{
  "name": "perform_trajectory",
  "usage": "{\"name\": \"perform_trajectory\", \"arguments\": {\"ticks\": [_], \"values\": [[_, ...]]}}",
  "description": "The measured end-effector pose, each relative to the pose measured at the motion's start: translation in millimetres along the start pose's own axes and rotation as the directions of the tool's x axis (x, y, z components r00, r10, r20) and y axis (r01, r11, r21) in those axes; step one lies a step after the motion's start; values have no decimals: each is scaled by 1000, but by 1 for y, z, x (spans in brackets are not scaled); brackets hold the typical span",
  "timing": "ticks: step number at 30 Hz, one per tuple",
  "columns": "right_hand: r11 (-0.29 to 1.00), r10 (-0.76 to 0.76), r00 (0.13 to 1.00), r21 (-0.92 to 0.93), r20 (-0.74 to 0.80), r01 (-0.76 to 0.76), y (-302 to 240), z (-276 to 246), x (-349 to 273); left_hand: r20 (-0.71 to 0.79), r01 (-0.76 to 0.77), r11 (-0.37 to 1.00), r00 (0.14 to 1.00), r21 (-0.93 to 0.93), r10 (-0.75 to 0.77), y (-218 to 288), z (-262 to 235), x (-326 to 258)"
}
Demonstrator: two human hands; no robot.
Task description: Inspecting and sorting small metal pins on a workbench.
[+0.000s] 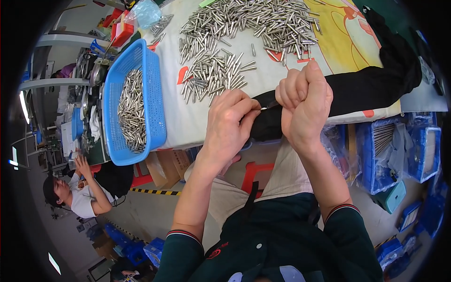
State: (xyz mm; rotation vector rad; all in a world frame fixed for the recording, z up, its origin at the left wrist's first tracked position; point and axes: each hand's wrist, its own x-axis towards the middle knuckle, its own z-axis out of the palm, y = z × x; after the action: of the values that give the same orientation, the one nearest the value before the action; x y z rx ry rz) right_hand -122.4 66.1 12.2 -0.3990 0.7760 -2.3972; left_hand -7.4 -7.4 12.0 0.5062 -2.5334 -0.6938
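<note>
My left hand (228,124) is pinched around a small silver metal pin (264,108), whose end shows past the fingertips. Just to the right, my right hand (306,105) is curled into a fist with the thumb on top. A thin dark piece seems to reach from that fist toward the pin, but what it is stays hidden against the black. Both hands are above a black cloth (359,91) laid along the near edge of the table. Beyond them, a large heap of similar metal pins (249,21) is spread on the patterned tablecloth (169,108).
A blue perforated basket (155,94) holding many pins stands at the table's left edge. Far left are red bins (122,33) and a clear plastic bag (145,13). Blue crates (376,160) are low on the right. A co-worker (84,192) is at another bench, left.
</note>
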Motion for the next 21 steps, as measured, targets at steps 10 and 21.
{"name": "perform_trajectory", "arguments": {"ticks": [10,21], "values": [[1000,20,999,-8,-29,-21,-3,4,3,-4,10,1000,1000,-6,-10,0,0,0],[999,0,998,-40,-62,-2,-2,8,2,-4,23,1000,1000,-21,-23,0,1,0]]}}
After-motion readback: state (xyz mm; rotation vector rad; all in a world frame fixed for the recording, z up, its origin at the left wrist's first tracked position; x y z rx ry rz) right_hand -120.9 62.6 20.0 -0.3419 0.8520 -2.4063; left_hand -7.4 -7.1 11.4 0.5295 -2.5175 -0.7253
